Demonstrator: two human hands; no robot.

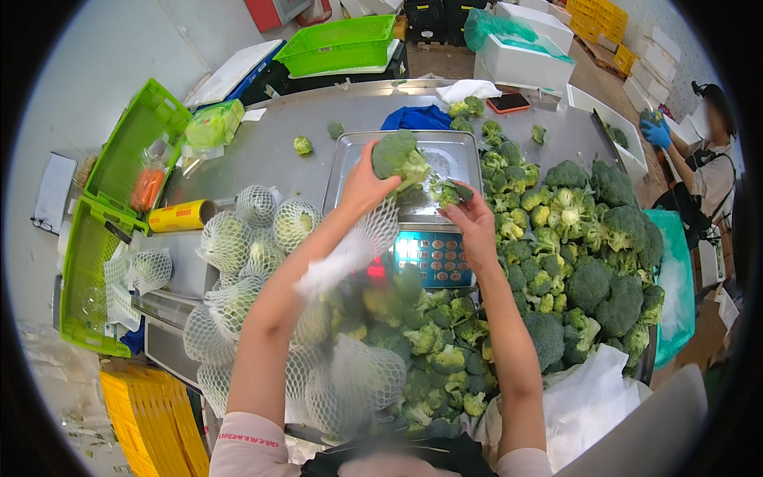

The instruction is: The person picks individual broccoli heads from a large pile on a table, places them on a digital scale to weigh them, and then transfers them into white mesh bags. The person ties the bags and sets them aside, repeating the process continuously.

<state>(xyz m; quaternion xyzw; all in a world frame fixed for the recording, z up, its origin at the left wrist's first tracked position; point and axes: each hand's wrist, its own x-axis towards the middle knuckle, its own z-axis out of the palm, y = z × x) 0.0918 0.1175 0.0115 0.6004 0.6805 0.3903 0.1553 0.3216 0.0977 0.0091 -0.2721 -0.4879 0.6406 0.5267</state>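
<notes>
My left hand grips a broccoli head above a shallow metal tray. A white foam net sleeve hangs below that hand, across the wrist; how it is held is hard to see. Between the fingertips of my right hand is a small broccoli floret, over the tray's near right part. The tray rests on a scale whose blue keypad and red lit display show on the near side. Small green scraps lie on the tray.
Broccoli heads and florets are heaped right and near. Vegetables in foam nets pile up left, beside a yellow film roll. A blue cloth and phone lie behind. Another person works at far right.
</notes>
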